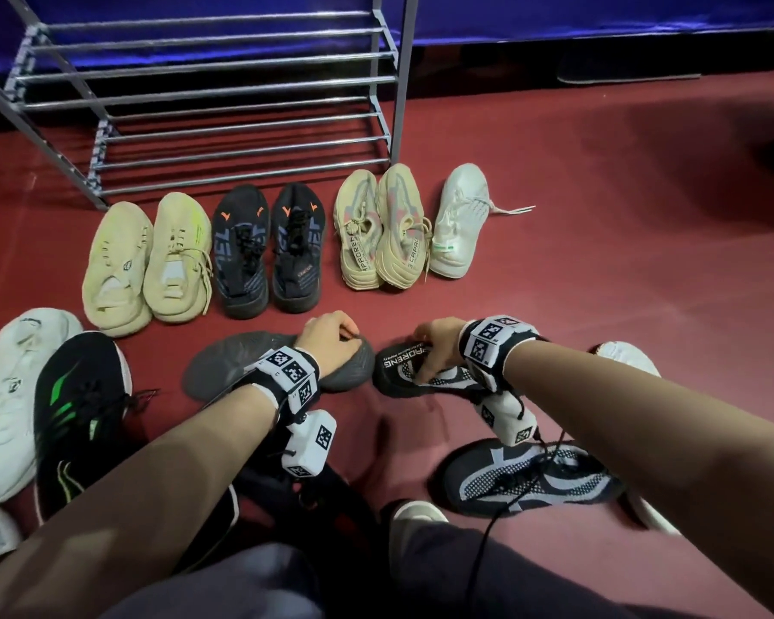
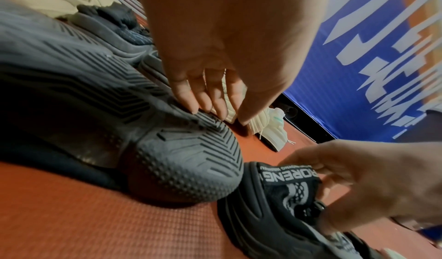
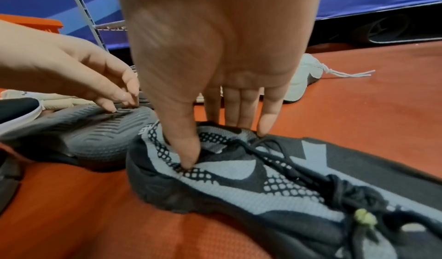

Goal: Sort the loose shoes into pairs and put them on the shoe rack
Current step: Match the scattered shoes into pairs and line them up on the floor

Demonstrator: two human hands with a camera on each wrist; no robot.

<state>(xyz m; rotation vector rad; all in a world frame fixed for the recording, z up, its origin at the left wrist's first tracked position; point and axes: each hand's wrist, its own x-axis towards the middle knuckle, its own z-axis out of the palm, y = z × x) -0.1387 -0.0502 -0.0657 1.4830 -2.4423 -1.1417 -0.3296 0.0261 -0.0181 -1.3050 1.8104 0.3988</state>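
A dark shoe lies sole up, its grey sole (image 1: 242,364) (image 2: 179,168) (image 3: 100,136) showing, on the red floor in front of me. My left hand (image 1: 331,339) (image 2: 220,117) (image 3: 119,100) holds its right end, fingertips on the tread and thumb over the far edge. Just to the right, my right hand (image 1: 434,346) (image 3: 215,144) (image 2: 334,178) pinches the heel of a black-and-white knit shoe (image 1: 425,377) (image 3: 239,183) (image 2: 263,216), thumb inside the collar and fingers behind it. A matching knit shoe (image 1: 532,480) lies nearer me. The metal shoe rack (image 1: 242,82) stands bare at the back left.
Lined up before the rack are a cream pair (image 1: 148,261), a black pair (image 1: 264,252), a beige pair (image 1: 380,230) and one white shoe (image 1: 459,221). At left lie a white shoe (image 1: 14,395) and a black-and-green one (image 1: 81,408). Another white shoe (image 1: 626,355) shows behind my right arm.
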